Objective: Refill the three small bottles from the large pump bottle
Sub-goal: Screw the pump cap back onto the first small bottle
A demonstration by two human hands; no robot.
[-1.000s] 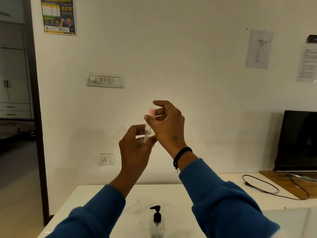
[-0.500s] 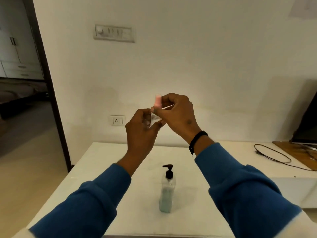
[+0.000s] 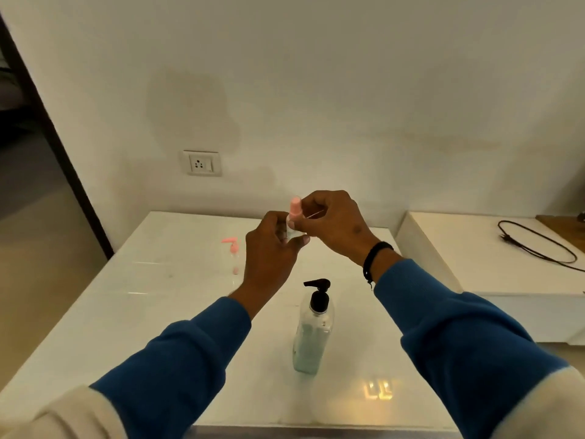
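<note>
Seemingly small bottle (image 3: 292,218) between both hands

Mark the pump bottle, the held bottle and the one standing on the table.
pump bottle (image 3: 313,340), head view, clear body
held bottle (image 3: 294,206), head view, pink cap
standing bottle (image 3: 234,255), head view, its neck below the pink pump

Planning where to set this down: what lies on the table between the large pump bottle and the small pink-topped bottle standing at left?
Head view: only bare white tabletop between the pump bottle and the small bottle.

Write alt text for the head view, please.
Both hands, left and right, hold a small pink-capped bottle above a white table. A pump bottle stands below; another small bottle stands farther left.
</note>
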